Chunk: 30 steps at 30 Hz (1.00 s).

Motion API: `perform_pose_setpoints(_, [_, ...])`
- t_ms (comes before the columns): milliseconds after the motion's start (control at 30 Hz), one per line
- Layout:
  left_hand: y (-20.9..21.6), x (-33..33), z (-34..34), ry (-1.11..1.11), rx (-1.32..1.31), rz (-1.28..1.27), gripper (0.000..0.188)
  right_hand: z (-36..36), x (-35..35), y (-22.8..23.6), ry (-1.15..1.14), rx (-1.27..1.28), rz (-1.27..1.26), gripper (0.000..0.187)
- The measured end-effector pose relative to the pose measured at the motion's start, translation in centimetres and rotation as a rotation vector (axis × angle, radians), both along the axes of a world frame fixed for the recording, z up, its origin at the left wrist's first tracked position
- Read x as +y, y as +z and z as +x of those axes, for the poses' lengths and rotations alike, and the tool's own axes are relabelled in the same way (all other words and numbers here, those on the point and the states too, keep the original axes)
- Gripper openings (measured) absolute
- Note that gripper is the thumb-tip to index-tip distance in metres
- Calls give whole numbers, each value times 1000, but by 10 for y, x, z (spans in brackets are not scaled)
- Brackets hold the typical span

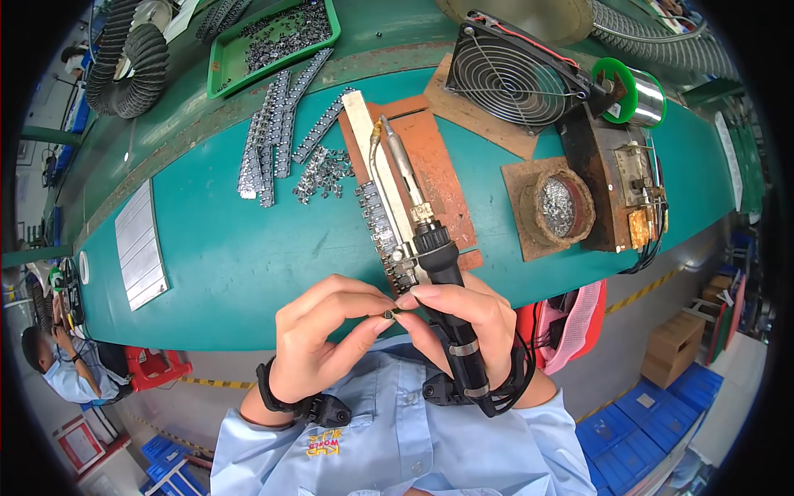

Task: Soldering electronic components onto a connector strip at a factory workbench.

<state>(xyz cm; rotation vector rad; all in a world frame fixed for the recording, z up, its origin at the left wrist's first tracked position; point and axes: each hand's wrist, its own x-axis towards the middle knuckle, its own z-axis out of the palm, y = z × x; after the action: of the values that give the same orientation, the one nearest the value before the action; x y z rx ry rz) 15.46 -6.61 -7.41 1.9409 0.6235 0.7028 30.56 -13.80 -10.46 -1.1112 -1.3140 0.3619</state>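
My left hand (327,335) is closed, thumb and fingers pinching a tiny dark part (389,315), its kind too small to tell. Close beside it are the fingertips of my right hand (475,322). A black-handled soldering iron (436,252) runs through my right hand, with the index finger across its handle. Its metal tip points away from me, over a pale wooden bar (361,124). Along the bar's left side stands a row of small metal connectors (376,219), reaching nearly to my fingertips. Under the bar lies a reddish-brown board (442,174).
Loose metal parts (324,175) and connector strips (269,136) lie left of the board. A green tray (217,70) sits behind them. To the right are a fan (517,78), a solder spool (641,95), a round pot (579,194) and a dark metal box (600,165).
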Motion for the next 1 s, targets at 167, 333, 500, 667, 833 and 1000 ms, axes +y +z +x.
perform_pose_setpoints(167, [-3,0,-1,-12,-55,-37,12,1,-2,1,52,34,-4,47])
perform_pose_setpoints(333, [-4,-2,-3,-6,-72,-54,13,1,-3,0,86,45,-6,45])
perform_pose_setpoints(500, [-6,-2,-3,-2,-82,-67,14,1,-3,-1,94,46,0,44])
perform_pose_setpoints(667, [-7,-1,-4,-8,-80,-59,14,0,-1,-1,84,48,15,45])
perform_pose_setpoints(833, [-8,-2,-3,13,-96,-84,14,3,-4,0,117,54,-33,45])
perform_pose_setpoints(1000, [-10,-1,-1,4,-46,-194,12,5,-3,-3,100,42,-93,43])
